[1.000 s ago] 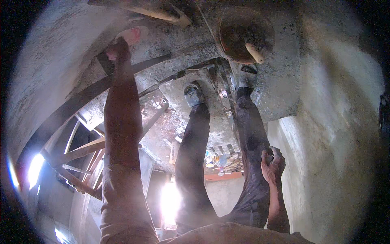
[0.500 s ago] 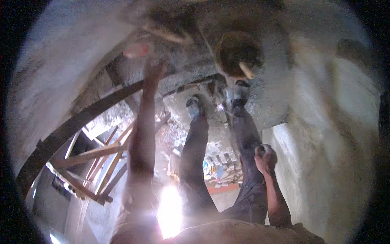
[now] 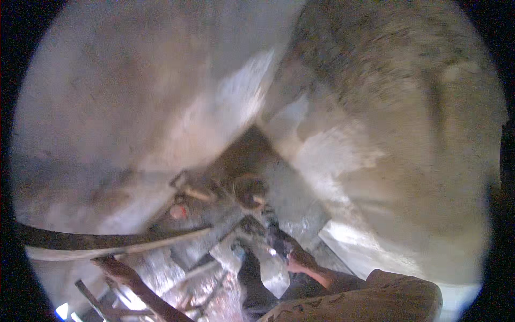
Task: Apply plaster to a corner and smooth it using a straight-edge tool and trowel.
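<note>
My view has swung up to the grey plastered wall [image 3: 134, 107]; my right hand [image 3: 300, 261] hangs by my thigh, grip unclear, left hand out of sight.

— Where is there room?

— Only low in the middle. Plastered walls [image 3: 161, 96] close in left and right, meeting at a dark corner [image 3: 252, 155].

— What blocks the bottom?

— A bowl [image 3: 249, 190] on the platform [image 3: 289, 198], a curved bar [image 3: 107, 241] across the left, wooden poles [image 3: 139, 287] below it. The right hand [image 3: 298, 260] sits in the gap by the legs [image 3: 257, 279]. All blurred.
</note>
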Available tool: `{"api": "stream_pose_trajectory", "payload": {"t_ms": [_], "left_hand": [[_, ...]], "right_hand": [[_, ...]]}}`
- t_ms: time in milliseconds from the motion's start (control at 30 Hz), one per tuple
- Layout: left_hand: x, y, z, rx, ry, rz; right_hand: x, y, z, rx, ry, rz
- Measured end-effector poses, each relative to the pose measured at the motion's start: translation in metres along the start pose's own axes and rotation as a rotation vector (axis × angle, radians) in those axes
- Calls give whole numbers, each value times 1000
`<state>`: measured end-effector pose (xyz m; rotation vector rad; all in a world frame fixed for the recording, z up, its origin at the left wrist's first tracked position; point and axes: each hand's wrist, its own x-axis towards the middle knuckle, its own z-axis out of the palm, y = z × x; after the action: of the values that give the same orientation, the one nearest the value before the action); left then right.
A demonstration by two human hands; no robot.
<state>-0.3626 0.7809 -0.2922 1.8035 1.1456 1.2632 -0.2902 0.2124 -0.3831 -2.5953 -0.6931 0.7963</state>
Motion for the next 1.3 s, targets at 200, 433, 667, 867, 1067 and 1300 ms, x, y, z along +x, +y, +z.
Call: {"api": "stream_pose_trajectory", "payload": {"t_ms": [200, 433, 667, 867, 1067, 1300], "left_hand": [[32, 91, 22, -907, -347, -160], [-35, 7, 24, -724, -312, 412], [-142, 82, 50, -79, -527, 182], [-216, 56, 93, -187, -998, 79], [-260, 83, 105, -224, -1317, -174], [-314, 74, 96, -255, -1489, -400]], "right_hand": [[-15, -72, -45, 59, 83, 66], [-1, -261, -193, 497, 187, -266], [-9, -333, -261, 764, 632, -860], [-30, -310, -264, 701, 672, -19], [-80, -238, -256, 900, 761, 49], [-130, -187, -211, 1205, 1094, -18]]}}
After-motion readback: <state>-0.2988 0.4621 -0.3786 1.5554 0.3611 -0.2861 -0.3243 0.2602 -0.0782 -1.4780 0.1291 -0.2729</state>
